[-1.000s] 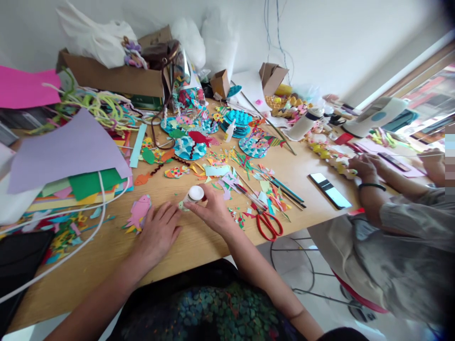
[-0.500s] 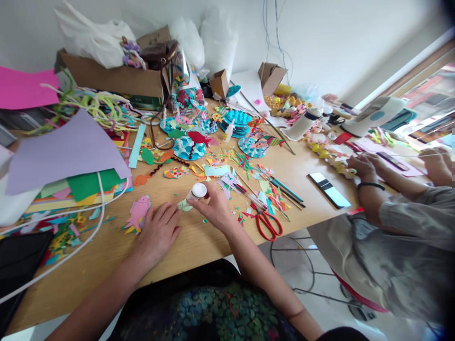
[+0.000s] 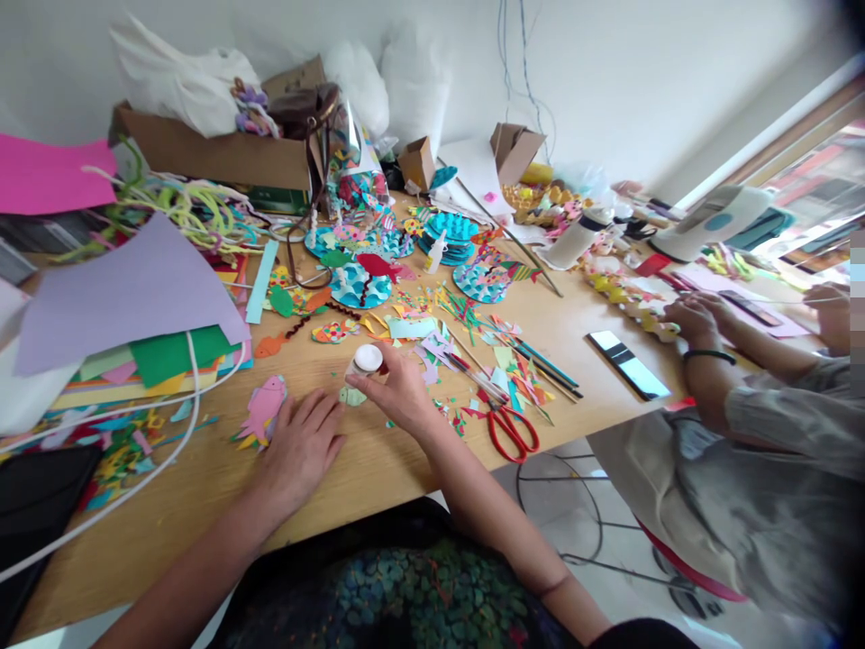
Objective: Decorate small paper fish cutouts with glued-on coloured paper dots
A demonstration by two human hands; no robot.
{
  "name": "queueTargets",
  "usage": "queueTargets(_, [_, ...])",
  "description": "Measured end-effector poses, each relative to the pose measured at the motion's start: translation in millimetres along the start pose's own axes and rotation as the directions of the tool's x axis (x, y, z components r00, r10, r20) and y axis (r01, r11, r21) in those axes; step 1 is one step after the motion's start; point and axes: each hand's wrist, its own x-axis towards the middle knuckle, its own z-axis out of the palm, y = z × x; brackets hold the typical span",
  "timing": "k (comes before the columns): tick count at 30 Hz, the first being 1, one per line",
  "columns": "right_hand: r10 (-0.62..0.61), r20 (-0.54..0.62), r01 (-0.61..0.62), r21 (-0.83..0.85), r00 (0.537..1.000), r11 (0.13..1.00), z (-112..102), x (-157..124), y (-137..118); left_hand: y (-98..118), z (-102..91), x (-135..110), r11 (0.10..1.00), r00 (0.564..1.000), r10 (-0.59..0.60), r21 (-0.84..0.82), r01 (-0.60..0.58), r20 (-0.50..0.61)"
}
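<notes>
My right hand [image 3: 396,388] is closed around a small clear bottle with a white cap [image 3: 368,359], held upright a little above the wooden table. Just below and left of the bottle lies a small pale green paper cutout [image 3: 352,397], partly hidden by the bottle and fingers. My left hand [image 3: 305,442] rests flat on the tabletop, fingers stretched out, its fingertips close to the green cutout. Beside its left edge lies a pink paper fish [image 3: 263,406] with yellow fins, partly covered by that hand.
Red-handled scissors [image 3: 512,433], pencils [image 3: 547,365] and paper scraps lie to the right. A phone [image 3: 627,364] sits near a co-worker's hands [image 3: 703,324]. Paper sheets [image 3: 135,297] and a white cable [image 3: 194,379] occupy the left. Blue discs with paper fish [image 3: 361,285] stand behind.
My right hand has shifted slightly left and up with the bottle, and more of the green cutout shows. The left hand stays in place.
</notes>
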Motion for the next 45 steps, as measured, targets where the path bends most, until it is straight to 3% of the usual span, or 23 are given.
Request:
queueTargets(22, [-0.019, -0.008, 0.019, -0.017, 1.000, 1.000, -1, 2, -1, 1, -1.8, 1, 0.999, 1.000, 0.005, 0.053, -0.005, 0.010])
queueTargets(30, [0.054, -0.016, -0.055, -0.058, 0.998, 0.997, -14, -5, 0, 0, 0.8, 1, 1.000, 1.000, 0.011, 0.028, -0.011, 0.000])
queueTargets(40, [0.009, -0.027, -0.010, -0.054, 1.000, 0.998, -15, -14, 4, 2, -2.7, 1, 1.000, 1.000, -0.014, 0.001, 0.014, 0.013])
queueTargets(45, [0.005, 0.028, -0.004, -0.049, 1.000, 0.999, -13, -15, -1, 2, -2.6, 1, 1.000, 1.000, -0.013, -0.005, 0.013, -0.001])
